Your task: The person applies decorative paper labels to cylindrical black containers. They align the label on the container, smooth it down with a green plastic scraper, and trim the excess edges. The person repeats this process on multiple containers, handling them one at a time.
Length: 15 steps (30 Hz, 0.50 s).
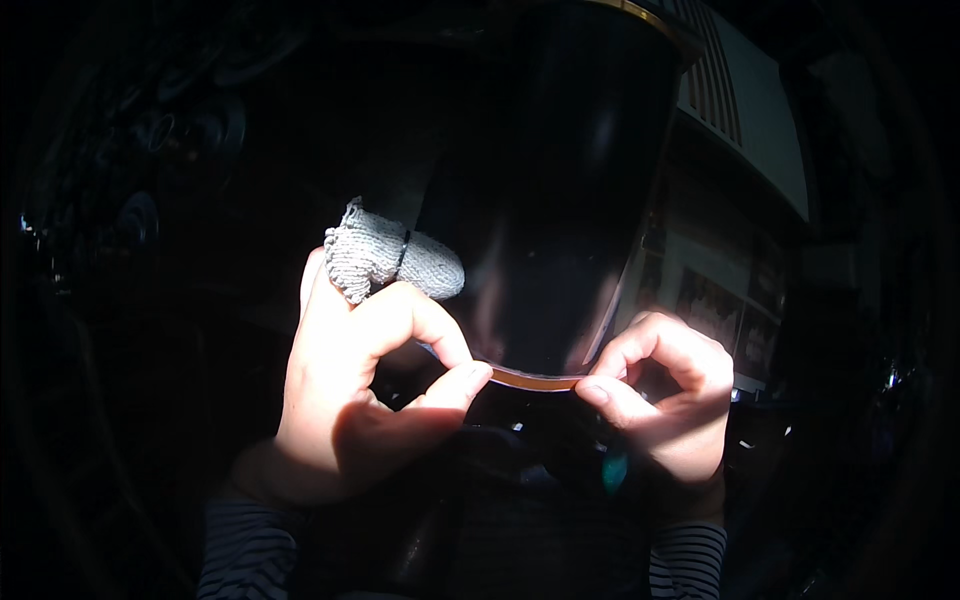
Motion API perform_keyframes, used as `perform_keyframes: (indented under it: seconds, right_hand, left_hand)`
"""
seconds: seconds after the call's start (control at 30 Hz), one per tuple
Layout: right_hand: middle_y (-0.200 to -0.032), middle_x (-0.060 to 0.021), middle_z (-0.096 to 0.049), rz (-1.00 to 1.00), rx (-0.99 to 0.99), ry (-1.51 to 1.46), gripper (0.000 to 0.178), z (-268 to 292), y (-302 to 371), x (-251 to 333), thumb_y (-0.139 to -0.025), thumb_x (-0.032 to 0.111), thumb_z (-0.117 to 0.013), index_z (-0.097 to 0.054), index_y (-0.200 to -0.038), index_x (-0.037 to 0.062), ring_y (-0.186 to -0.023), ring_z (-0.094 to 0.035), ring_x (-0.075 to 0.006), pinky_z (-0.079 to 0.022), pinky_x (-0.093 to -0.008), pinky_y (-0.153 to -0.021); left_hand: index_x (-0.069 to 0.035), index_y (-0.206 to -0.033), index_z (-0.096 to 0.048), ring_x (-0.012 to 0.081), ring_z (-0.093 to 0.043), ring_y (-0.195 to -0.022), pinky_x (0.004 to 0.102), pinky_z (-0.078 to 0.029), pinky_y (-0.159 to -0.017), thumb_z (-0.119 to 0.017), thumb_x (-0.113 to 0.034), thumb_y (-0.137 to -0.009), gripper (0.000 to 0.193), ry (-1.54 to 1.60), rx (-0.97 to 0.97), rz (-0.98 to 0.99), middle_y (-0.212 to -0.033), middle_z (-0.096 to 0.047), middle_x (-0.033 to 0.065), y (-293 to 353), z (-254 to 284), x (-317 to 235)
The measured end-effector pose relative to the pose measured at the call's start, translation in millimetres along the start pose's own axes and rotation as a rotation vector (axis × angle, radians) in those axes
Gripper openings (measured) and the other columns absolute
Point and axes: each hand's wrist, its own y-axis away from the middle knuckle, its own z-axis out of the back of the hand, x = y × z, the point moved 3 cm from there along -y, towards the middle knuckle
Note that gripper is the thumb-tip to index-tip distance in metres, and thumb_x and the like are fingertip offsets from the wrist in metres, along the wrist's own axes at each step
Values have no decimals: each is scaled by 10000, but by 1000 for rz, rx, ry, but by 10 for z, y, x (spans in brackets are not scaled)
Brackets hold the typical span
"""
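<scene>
A glossy black piece [560, 200], wide and smooth like a sheet or panel, stretches away from me. Its near edge bows downward and carries a thin orange-brown strip [535, 382]. My left hand [370, 360] pinches the left end of that edge between thumb and index finger. At the right end, my right hand [670, 380] grips the same edge in a like pinch, its other fingers curled. One finger of my left hand wears a grey-white knitted finger cover [395, 255] with a thin black band around it. The piece's underside is hidden.
Beyond the piece on the right lies a pale panel [760, 120] with brown stripes, and below it a printed sheet [700, 290] with dark pictures. Shiny round shapes [200, 130] show dimly at far left. Deep shadow hides most surroundings.
</scene>
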Motion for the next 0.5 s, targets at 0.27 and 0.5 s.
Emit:
perform_keyframes:
  seconds: [0.27, 0.5]
  right_hand:
    - [-615, -16, -572, 33, -15, 175, 135, 12, -28, -4, -699, 62, -742, -615, -688, 17, -543, -533, -74, -408, -180, -506]
    - [-607, -32, -582, 59, -64, 158, 165, 5, -11, -62, -691, 77, -756, -604, -673, 17, -528, -536, -78, -410, -186, -502]
  left_hand:
    - [-102, -667, -575, 200, -428, -872, 337, -362, -762, -703, -164, -648, 143, -46, 48, 10, -761, -558, 6, 30, -13, 9]
    - [-32, -1388, -265, 320, -325, -1281, 438, -265, -1051, -596, -516, -773, 850, 112, -21, -65, -1382, -329, 201, 4, -221, 200]
